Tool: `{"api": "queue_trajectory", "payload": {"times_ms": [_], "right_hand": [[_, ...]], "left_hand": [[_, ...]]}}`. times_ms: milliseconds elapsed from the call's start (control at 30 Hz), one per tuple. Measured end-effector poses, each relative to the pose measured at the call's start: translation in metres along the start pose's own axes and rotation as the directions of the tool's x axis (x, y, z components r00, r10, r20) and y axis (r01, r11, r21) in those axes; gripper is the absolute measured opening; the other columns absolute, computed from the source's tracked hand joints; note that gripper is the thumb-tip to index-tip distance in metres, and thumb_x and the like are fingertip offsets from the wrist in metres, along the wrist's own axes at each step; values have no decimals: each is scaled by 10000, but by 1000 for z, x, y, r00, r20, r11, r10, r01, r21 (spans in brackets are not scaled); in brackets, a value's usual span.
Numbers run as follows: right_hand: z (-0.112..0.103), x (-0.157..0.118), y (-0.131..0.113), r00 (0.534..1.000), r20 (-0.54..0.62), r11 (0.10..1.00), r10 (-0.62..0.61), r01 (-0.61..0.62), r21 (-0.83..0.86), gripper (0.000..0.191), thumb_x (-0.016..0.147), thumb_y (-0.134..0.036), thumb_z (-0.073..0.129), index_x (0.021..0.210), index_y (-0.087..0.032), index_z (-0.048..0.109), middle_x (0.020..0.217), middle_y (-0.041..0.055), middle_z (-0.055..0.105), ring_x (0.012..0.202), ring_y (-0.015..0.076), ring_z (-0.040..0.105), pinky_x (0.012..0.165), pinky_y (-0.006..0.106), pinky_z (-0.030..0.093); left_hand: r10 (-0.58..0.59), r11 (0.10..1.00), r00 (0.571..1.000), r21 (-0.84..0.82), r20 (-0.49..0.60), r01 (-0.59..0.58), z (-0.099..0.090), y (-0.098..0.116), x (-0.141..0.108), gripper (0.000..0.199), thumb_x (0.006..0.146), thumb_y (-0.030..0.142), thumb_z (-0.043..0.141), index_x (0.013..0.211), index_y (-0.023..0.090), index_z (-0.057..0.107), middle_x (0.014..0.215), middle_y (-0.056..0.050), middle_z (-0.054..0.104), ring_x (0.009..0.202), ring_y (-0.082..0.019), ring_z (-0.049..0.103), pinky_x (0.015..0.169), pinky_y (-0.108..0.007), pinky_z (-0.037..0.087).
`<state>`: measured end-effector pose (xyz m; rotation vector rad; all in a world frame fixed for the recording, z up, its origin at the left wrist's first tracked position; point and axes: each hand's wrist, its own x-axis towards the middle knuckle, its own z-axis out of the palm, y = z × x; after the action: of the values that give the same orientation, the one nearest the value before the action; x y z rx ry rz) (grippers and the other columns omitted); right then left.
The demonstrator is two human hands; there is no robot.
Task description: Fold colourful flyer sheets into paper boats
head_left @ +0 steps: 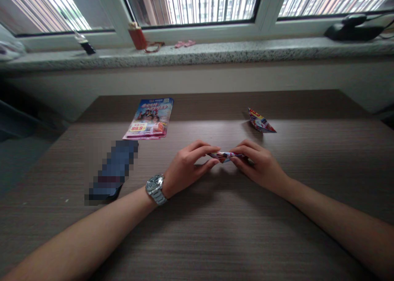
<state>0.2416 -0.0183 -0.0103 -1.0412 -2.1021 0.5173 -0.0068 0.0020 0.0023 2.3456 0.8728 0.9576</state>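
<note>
My left grip [188, 165] pinches the paper [225, 155] at its nine o'clock end, my right grip [262, 162] at three, near the middle of the counter [215, 236]; I should press both sides evenly.

Daylight comes in through three window panes [212, 3] across the top of the frame, set in a thick white frame [267, 10]. Vertical bars [197, 5] run outside the glass, and behind the middle pane I can make out a pale building, washed out by the brightness. Below runs a speckled grey stone sill [234, 55], then a strip of plain, shadowed wall [209, 79]. A brown wood-grain table [197, 248] fills most of the view, a soft sheen lying across its far part. The left edge of the room sinks into dimness.
</note>
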Motion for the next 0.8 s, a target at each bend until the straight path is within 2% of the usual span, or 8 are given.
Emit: {"api": "queue_trajectory", "payload": {"times_ms": [133, 300, 400, 500, 600, 800], "right_hand": [[-1, 1, -6, 999, 32, 997, 38, -40, 60, 151, 997, -265, 534, 1014, -206, 672, 875, 59, 615, 744, 173, 594, 652, 311, 477], [-1, 0, -11, 996, 68, 993, 53, -60, 105, 170, 1002, -276, 534, 1014, -195, 683, 864, 57, 627, 774, 175, 597, 692, 313, 470], [-1, -1, -12, 991, 94, 986, 96, -108, 130, 178, 1001, -296, 545, 1071, -207, 683, 915, 61, 675, 821, 185, 628, 717, 314, 482], [1, -1, -14, 976, 136, 954, 172, -199, 226, 193, 988, -335, 576, 1107, -224, 679, 994, 53, 729, 886, 191, 677, 771, 313, 518], [3, -2, -17, 958, 167, 907, 233, -276, 317, 202, 979, -365, 592, 1084, -220, 686, 986, 42, 764, 871, 188, 709, 763, 300, 541], [3, 0, -20, 946, 192, 885, 262, -315, 344, 209, 974, -374, 598, 1037, -216, 719, 971, 26, 788, 870, 176, 720, 776, 280, 539]], "left_hand": [[-79, 986, 997, -149, -2, 78, 1, 5, 0, 222, 964, 246, 638, 1174, 195, 691, 1084, -58, 721, 974, -146, 691, 902, -275, 559], [-244, 916, 970, -328, -5, 229, 2, 9, 0, 214, 937, 312, 680, 1098, 171, 687, 996, -43, 756, 875, -144, 733, 787, -233, 595], [-252, 918, 968, -316, 4, 241, 2, 10, 1, 181, 930, 309, 689, 1046, 170, 700, 958, -31, 758, 847, -133, 729, 770, -216, 588], [-245, 924, 969, -298, 21, 240, 2, 11, 2, 166, 931, 297, 690, 1037, 171, 707, 911, -18, 757, 808, -116, 716, 751, -197, 574], [-245, 926, 969, -287, 37, 245, 2, 11, 1, 171, 933, 300, 687, 1047, 174, 708, 897, -17, 757, 785, -112, 705, 747, -198, 566], [-261, 914, 963, -306, 65, 268, 3, 10, -1, 184, 933, 318, 687, 1052, 181, 711, 931, -15, 755, 810, -105, 697, 750, -182, 544]]}}
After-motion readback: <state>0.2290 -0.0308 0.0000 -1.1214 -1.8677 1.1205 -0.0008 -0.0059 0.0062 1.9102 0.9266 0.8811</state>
